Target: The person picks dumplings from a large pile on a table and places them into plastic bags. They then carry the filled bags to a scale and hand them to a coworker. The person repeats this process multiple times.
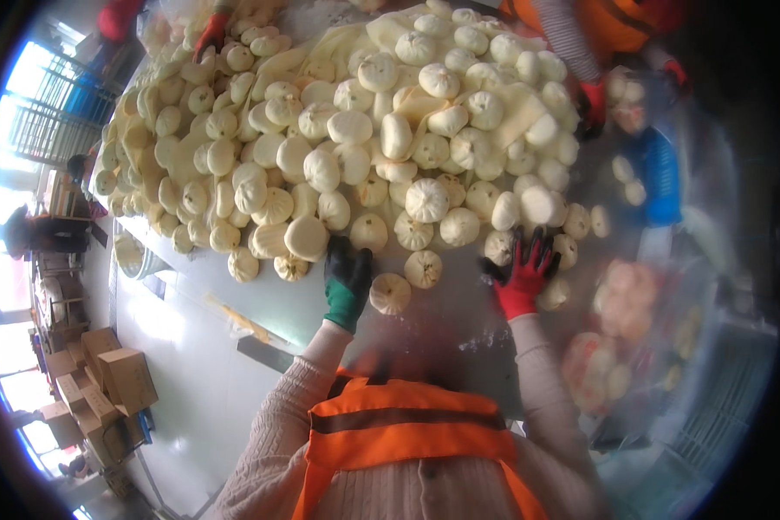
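Note:
A large heap of pleated steamed buns (pixel 427 200) covers a metal table (pixel 364 325), with pale cloths (pixel 520 120) among them. My left hand (pixel 348 279), in a green glove with dark fingers, touches the heap's near edge beside a flat-bottomed bun (pixel 306 238); whether it grips one, I cannot tell. My right hand (pixel 526 270), in a red glove with dark fingers, is spread against buns at the near right edge. Between my hands, two buns (pixel 390 293) lie on the bare metal near the heap.
A co-worker's red-gloved hand (pixel 595 107) is at the upper right, another's (pixel 213 36) at the upper left. A blue plastic basket (pixel 662 175) and bagged buns (pixel 595 370) lie right. Cardboard boxes (pixel 127 380) and a white bucket (pixel 133 257) stand left.

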Tool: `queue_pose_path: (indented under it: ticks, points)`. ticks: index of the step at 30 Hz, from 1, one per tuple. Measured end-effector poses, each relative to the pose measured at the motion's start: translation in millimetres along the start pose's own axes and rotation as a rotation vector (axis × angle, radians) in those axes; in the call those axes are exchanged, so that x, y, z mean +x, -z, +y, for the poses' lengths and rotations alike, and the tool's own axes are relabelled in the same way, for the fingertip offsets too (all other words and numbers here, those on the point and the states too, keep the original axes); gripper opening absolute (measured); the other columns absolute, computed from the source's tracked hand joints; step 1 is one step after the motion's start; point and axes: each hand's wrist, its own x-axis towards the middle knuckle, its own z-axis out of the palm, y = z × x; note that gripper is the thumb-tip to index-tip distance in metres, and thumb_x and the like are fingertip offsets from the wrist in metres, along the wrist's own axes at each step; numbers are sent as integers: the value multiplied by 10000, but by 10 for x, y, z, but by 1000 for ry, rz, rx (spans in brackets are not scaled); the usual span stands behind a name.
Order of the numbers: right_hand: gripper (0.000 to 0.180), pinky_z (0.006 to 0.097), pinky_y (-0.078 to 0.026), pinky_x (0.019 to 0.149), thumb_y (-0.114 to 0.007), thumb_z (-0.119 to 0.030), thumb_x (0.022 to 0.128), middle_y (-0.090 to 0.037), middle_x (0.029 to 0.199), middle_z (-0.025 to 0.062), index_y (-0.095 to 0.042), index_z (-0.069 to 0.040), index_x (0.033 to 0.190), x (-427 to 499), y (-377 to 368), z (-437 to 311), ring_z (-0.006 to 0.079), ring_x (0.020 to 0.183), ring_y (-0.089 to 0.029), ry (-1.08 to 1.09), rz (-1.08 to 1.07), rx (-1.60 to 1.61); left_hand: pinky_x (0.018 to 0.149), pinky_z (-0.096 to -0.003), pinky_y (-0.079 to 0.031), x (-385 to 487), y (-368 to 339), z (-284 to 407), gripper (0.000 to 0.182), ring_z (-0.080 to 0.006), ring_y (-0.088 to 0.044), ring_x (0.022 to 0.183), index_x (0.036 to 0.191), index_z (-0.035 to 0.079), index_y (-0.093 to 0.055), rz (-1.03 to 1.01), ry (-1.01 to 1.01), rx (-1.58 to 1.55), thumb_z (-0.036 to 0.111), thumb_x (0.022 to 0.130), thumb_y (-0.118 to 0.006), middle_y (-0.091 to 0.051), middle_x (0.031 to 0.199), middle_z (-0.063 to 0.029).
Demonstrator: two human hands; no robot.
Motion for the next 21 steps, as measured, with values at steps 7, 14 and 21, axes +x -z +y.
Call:
queue_pose_path:
  ticks: [7, 14, 21]
  points:
    - [1025, 648, -188, 1200, -869, -455, 700, -289, 1627, 251, -395, -221, 1578, 305, 308, -181, 506, 1467, -270, -206, 416, 178, 891, -380, -492, 348, -348, -147, 411, -268, -586, 992, 1309, -14, -576, -26, -11, -395, 260, 1014, -657, -627, 1125, -160]
    - [927, 720, -165, 1184, -793, -560, 733, -290, 1632, 249, -473, -232, 1538, -481, 392, -1829, 507, 1495, -253, 337, 142, 363, 964, -423, -512, 480, -436, -275, 683, -387, -605, 1069, 1453, -21, -456, -198, -221, -6, 143, 861, -753, -594, 1263, -231]
    - [947, 710, -150, 1195, -816, -486, 740, -267, 1646, 243, -430, -189, 1553, -636, -22, -1306, 484, 1513, -230, 6, 149, 196, 993, -354, -515, 854, -332, -171, 672, -304, -633, 1095, 1480, 7, -438, -558, -220, -275, 103, 854, -661, -636, 1242, -184]
